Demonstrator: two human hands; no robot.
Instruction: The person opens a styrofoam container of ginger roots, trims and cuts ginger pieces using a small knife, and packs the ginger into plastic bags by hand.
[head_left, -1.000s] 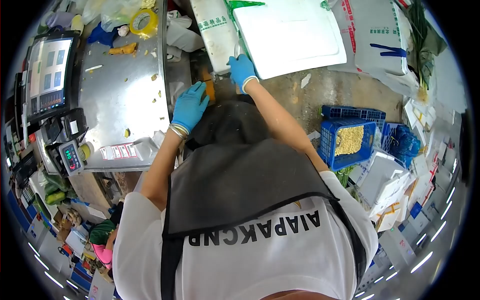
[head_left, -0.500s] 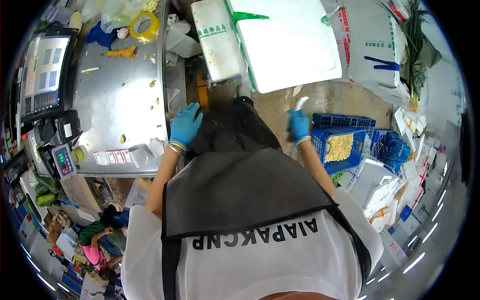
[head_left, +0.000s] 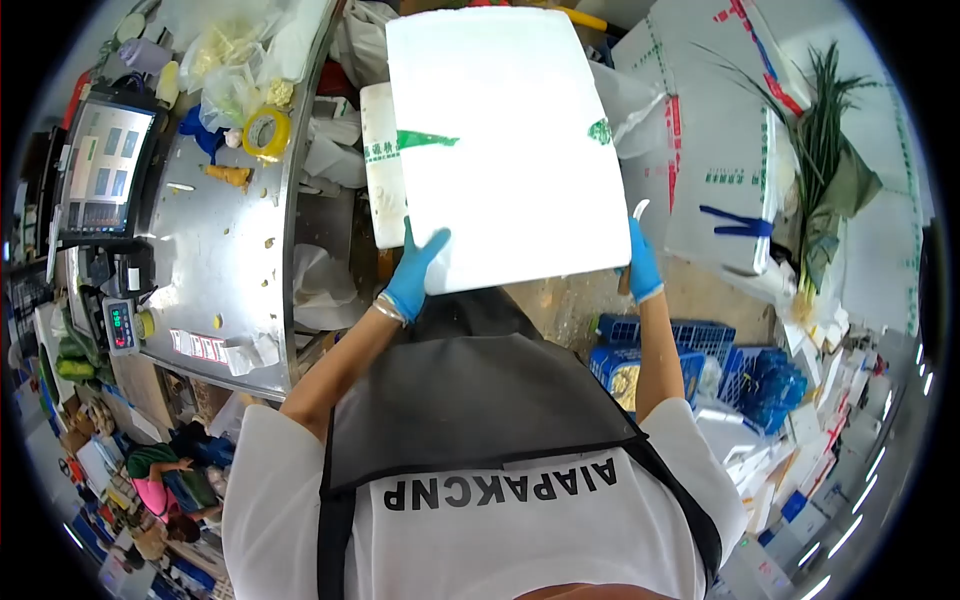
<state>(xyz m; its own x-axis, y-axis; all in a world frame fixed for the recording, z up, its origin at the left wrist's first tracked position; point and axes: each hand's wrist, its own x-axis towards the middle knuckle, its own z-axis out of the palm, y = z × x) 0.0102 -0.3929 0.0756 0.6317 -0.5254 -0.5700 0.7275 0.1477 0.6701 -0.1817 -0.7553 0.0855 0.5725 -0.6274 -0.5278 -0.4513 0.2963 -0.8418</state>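
Observation:
A large white foam box (head_left: 510,150) with green tape on its left side fills the middle of the view. My blue-gloved left hand (head_left: 412,278) grips its near left corner, with the thumb on top. At the near right corner, my gloved right hand (head_left: 645,266) presses against the side of the box. That hand is also closed round a knife (head_left: 641,209); its curved blade sticks up past the fingers and a brown handle end shows below. Under the box on the left, part of a second foam box (head_left: 382,180) with green print is visible.
To the left stands a metal table (head_left: 215,270) with a yellow tape roll (head_left: 266,133), a screen (head_left: 105,165) and labels. Blue crates (head_left: 690,335) are on the floor at right. Scallions (head_left: 825,170) lie by wrapped white boxes (head_left: 700,170). Another person (head_left: 160,475) is at lower left.
Both hands have moved forward onto the foam box, and the left has taken hold of its corner. The box has shifted left and nearer to me. The knife stays in my right hand.

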